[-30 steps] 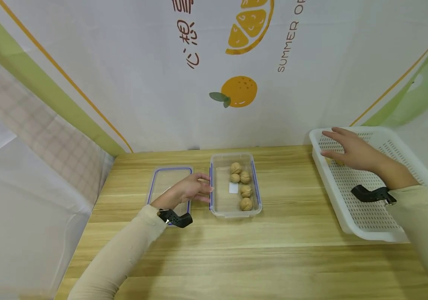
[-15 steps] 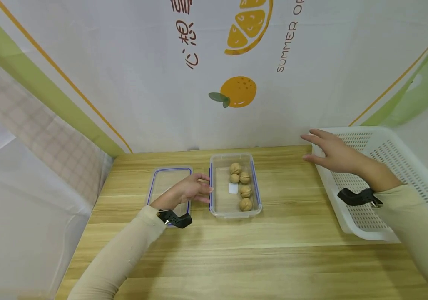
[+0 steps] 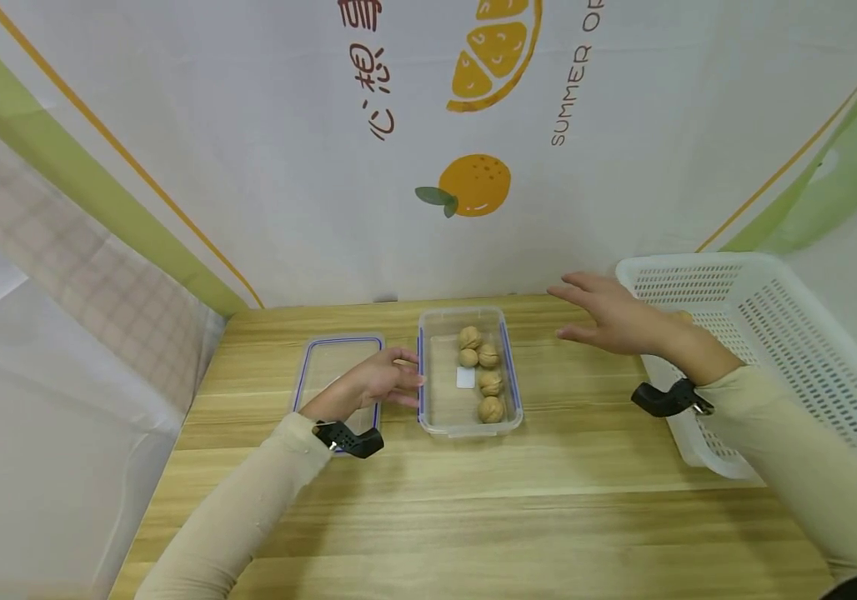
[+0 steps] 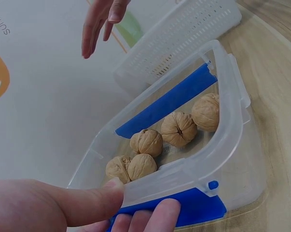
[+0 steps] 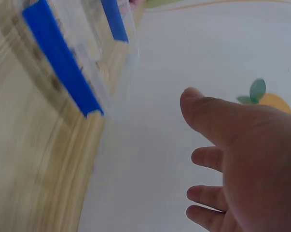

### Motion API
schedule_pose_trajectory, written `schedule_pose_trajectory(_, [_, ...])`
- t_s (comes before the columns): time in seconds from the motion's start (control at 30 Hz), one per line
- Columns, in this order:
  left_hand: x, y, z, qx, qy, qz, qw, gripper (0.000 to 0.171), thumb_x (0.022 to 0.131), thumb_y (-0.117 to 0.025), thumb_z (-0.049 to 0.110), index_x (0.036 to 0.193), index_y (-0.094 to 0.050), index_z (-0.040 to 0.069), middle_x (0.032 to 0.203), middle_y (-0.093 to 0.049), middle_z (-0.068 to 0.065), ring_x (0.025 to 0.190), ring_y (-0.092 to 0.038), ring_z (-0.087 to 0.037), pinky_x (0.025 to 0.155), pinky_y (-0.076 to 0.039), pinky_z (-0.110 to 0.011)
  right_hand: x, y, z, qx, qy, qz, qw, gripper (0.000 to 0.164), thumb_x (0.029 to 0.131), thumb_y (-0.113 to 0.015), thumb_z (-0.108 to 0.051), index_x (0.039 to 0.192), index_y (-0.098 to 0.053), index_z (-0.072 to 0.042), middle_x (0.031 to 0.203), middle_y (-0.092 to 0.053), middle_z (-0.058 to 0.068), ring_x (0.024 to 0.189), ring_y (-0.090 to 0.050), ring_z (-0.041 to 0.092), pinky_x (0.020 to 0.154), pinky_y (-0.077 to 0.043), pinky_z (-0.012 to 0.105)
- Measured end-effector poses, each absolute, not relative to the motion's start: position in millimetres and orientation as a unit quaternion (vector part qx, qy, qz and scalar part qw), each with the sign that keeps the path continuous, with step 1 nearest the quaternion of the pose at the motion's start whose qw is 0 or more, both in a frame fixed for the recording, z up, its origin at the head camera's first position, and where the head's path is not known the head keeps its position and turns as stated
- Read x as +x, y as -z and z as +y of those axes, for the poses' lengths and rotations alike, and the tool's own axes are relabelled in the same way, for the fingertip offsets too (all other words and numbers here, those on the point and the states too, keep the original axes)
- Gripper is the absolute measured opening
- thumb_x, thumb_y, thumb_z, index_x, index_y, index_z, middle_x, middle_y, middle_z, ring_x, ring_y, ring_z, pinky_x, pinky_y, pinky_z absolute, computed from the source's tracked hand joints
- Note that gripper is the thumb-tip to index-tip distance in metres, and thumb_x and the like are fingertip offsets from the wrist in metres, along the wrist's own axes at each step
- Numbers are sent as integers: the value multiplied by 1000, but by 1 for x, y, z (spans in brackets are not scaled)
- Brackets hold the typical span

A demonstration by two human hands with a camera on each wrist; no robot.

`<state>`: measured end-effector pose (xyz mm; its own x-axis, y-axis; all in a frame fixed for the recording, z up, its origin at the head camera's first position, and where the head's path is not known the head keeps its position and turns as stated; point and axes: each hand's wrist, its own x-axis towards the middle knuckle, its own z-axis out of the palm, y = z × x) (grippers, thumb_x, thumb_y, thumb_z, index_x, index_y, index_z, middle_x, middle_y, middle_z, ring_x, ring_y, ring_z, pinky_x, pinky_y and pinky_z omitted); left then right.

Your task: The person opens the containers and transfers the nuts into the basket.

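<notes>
A clear plastic food container (image 3: 439, 425) with blue side clips stands open on the wooden table. Several walnuts (image 3: 490, 383) lie along its right half, beside a small white square. At its left wall is my left hand (image 3: 376, 383); in the left wrist view the thumb (image 4: 106, 195) is on the rim while fingers press the blue clip (image 4: 198, 208) from outside. My right hand (image 3: 616, 317) hovers between container and basket, fingers spread, holding nothing; the right wrist view shows its thumb (image 5: 208, 113) apart from the fingers.
The container's blue-edged lid (image 3: 323, 354) lies flat under the left forearm side. On the right stands a white perforated basket (image 3: 759, 271), with a tan round thing (image 3: 682, 317) partly visible behind the right wrist. A printed white curtain (image 3: 286, 167) hangs behind the table.
My right hand has moved left, from above the basket to past its left rim, fingers still spread. The left hand, container and walnuts stay in place.
</notes>
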<state>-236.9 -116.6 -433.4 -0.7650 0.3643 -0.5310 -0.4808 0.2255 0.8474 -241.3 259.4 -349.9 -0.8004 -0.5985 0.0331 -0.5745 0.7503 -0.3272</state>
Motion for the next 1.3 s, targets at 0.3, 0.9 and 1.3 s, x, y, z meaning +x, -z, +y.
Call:
schedule_pose_trajectory(0.3, [-235, 433, -118, -40, -619, 706, 340, 52, 101, -55, -6, 148, -33, -5, 145, -41, -30, 118, -57, -36, 90, -63, -41, -243, 360, 226, -341, 167, 924, 41, 67, 98, -70, -31, 152, -44, 0, 155, -35, 31, 143, -32, 50, 117, -30, 69])
schedule_pose_trajectory(0.9, [-235, 433, -118, -41, -623, 704, 337, 51, 101, -56, -6, 146, -34, -4, 144, -41, -29, 117, -58, -36, 91, -63, -43, -246, 380, 179, -377, 212, 897, 96, 65, 97, -71, -26, 149, -45, 3, 153, -37, 32, 143, -31, 48, 118, -33, 63])
schedule_pose_trajectory(1.3, [-236, 433, -117, -45, -621, 707, 336, 51, 101, -57, -6, 147, -34, -4, 144, -43, -29, 118, -58, -35, 93, -61, -45, -256, 400, 152, -407, 209, 881, 122, 52, 100, -68, -22, 142, -54, 4, 143, -52, 22, 134, -47, 40, 112, -46, 54])
